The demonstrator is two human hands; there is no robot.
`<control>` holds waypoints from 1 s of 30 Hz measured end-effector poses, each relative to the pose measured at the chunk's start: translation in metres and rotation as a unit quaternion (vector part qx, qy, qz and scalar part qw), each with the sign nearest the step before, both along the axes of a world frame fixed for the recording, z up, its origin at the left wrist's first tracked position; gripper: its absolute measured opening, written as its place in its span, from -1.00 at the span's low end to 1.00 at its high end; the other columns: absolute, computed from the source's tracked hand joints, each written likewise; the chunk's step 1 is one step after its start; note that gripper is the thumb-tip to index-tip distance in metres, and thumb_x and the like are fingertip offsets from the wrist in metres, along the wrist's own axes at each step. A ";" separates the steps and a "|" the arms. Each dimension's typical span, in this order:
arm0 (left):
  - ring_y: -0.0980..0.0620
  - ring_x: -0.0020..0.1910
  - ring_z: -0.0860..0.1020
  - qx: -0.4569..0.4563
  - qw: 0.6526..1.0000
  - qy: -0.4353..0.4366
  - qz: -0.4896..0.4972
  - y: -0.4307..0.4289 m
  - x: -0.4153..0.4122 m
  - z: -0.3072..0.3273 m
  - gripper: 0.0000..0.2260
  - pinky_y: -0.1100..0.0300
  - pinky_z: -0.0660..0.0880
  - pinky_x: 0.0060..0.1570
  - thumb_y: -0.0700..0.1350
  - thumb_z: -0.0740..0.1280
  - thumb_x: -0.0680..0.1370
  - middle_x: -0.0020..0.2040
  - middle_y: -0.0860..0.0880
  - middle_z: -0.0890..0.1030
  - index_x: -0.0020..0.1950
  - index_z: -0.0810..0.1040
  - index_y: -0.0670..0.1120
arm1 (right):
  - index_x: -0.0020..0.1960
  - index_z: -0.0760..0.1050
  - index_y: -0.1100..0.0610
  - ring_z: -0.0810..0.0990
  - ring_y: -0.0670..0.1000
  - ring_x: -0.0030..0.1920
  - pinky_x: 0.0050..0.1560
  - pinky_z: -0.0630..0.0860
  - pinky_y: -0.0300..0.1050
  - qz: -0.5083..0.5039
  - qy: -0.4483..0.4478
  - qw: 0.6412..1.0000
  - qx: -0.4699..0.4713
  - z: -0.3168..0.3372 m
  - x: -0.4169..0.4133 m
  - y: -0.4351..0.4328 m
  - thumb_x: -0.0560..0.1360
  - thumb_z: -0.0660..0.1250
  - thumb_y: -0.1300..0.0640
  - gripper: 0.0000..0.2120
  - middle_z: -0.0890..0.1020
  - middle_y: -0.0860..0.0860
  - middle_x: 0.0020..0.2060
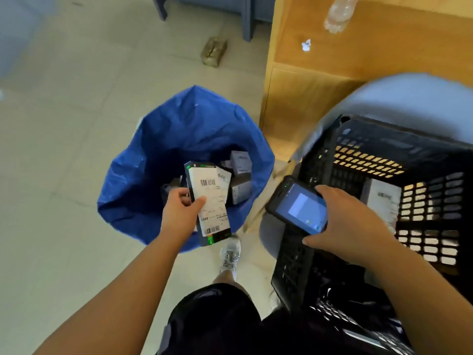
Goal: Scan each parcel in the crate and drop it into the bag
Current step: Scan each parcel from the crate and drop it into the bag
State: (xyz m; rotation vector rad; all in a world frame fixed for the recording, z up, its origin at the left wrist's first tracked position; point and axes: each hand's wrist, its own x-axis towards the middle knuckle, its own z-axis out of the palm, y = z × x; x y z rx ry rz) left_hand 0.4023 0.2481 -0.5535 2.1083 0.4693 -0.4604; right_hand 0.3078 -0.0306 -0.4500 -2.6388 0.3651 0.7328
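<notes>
- Wooden counter: light veneer, standing behind and to the right of the blue bag.
- Black crate: lattice walls, just right of the bag, resting on a grey-blue round seat.
- Blue bag: plastic, upright on the tiled floor, mouth wide open; reference point for every entry.
- Loose parcels: several grey boxes heaped at the bottom of the bag.
- Right hand: right of the bag, over the crate's near-left corner; fingers on the far edge of the scanner and thumb on the near edge, clamped on it.
- Left hand: above the bag's near rim; fingers curled round one long edge of the held parcel, thumb pressed on its label face.
- Held parcel: slim dark box, white barcode label facing up, tilted, over the bag's mouth, not yet dropped.
- Scanner: black handheld, screen lit, between the bag's right rim and the crate.
- Crate parcel: white-labelled box inside the crate, right of the bag.
- Shoe: grey trainer, just at the bag's near side.
- Plastic bottle: clear, on the counter, well behind the bag.
- Small box: tan, on the floor, well behind the bag.
</notes>
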 end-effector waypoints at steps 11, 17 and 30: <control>-0.02 -0.04 0.55 0.087 0.983 0.030 -0.156 0.056 0.070 -0.087 -0.68 0.15 0.43 -0.04 -0.21 0.40 0.48 0.10 -0.08 0.57 0.22 0.50 -0.10 | 0.29 0.19 0.00 0.44 0.02 0.02 -0.09 0.48 -0.01 -0.016 0.064 0.996 -0.051 -0.010 0.053 0.065 0.16 0.50 -0.21 -0.17 0.45 -0.03 0.12; -0.18 0.20 0.50 0.160 0.910 0.174 -0.341 0.041 0.080 -0.124 -0.67 0.05 0.44 0.19 -0.12 0.33 0.55 0.24 -0.18 0.54 0.31 0.48 -0.13 | 0.32 0.16 -0.01 0.45 0.02 0.04 -0.01 0.52 0.05 -0.044 0.092 0.992 -0.071 -0.013 0.053 0.063 0.18 0.51 -0.22 -0.14 0.44 -0.05 0.13; -0.15 0.09 0.54 0.188 0.831 0.124 -0.509 -0.020 0.079 -0.062 -0.72 0.04 0.51 0.06 -0.07 0.25 0.56 0.15 -0.14 0.57 0.25 0.48 -0.11 | 0.36 0.20 0.00 0.40 -0.04 -0.06 -0.12 0.49 -0.07 -0.179 0.061 0.980 -0.062 0.004 -0.002 0.016 0.16 0.56 -0.18 -0.10 0.47 -0.04 0.11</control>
